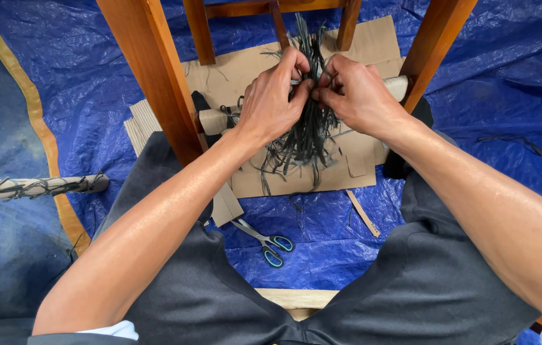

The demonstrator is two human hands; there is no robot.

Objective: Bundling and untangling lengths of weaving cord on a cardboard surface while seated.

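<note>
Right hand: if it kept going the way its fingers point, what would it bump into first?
The right hand points leftward into the bundle of dark strands it pinches; just past that it would meet the left hand, whose fingertips already nearly touch it.

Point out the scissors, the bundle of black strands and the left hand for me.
scissors (269,243): head view, near the pivot by the teal handles.
black strands (306,137): head view, hanging middle of the bundle.
left hand (273,100): head view, back of hand.
</note>
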